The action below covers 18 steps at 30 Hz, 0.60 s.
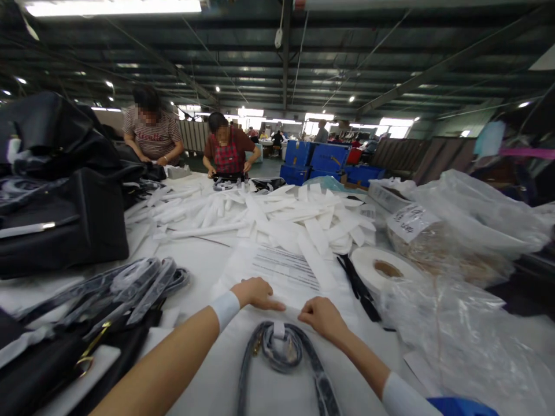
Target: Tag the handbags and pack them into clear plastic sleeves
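My left hand (256,293) lies low over the white table, index finger stretched out to the right and the other fingers loosely bent, with nothing seen in it. Across from it, my right hand (323,316) is closed, thumb and fingers pressed together; what they pinch, if anything, is too small to tell. Both are at the near part of a translucent plastic bag (284,267) with printed lines of text. Just below them rests a dark bag strap (281,361) in clear film, partly coiled, with gold hardware and a white band at the top.
Black bags (87,225) and wrapped straps (147,283) crowd the left. White strips (277,216) are heaped beyond the printed bag. At right are black straps (359,289), a white tape roll (384,267) and crumpled clear plastic (468,341). Two co-workers (228,153) work across the table.
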{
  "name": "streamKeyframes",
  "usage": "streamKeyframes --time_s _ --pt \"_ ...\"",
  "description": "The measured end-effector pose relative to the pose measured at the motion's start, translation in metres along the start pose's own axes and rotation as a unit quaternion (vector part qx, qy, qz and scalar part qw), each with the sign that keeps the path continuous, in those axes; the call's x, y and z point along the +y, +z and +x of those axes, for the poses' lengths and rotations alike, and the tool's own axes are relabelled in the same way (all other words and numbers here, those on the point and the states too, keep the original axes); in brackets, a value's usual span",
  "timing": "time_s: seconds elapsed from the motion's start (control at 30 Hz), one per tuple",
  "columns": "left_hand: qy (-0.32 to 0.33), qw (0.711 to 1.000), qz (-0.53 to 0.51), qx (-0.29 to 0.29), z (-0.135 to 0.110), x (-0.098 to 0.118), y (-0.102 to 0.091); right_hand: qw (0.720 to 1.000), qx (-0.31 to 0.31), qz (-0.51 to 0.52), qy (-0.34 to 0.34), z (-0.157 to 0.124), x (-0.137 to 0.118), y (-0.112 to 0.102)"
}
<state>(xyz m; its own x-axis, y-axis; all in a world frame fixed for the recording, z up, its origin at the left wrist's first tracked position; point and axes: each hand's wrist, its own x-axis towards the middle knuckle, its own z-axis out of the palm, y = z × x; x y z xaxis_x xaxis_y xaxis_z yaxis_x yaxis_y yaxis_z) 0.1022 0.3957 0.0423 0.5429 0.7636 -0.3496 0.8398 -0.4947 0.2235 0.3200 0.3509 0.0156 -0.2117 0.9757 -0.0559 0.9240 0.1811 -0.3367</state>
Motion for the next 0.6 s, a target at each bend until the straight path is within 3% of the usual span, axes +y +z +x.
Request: streamKeyframes --time_s 0.17,0.3,0.5,0.6 --pt "-0.071 0.997 -0.02 -0.02 0.007 0.015 0.009 0.992 -0.034 0.118 0.036 0.001 0.006 0.017" --pt "-0.087 0.996 -0.027 -0.023 0.011 0.015 0.016 0.985 -0.031 0.163 0.047 0.003 0.006 0.027" --pt "-0.093 0.995 -0.021 -0.016 0.017 0.022 0.022 0.995 0.07 0.058 0.051 0.005 -0.006 0.022" --pt "-0.104 0.994 -0.02 -0.02 0.029 0.026 0.026 0.997 0.073 0.007 0.032 0.002 -0.008 0.021"
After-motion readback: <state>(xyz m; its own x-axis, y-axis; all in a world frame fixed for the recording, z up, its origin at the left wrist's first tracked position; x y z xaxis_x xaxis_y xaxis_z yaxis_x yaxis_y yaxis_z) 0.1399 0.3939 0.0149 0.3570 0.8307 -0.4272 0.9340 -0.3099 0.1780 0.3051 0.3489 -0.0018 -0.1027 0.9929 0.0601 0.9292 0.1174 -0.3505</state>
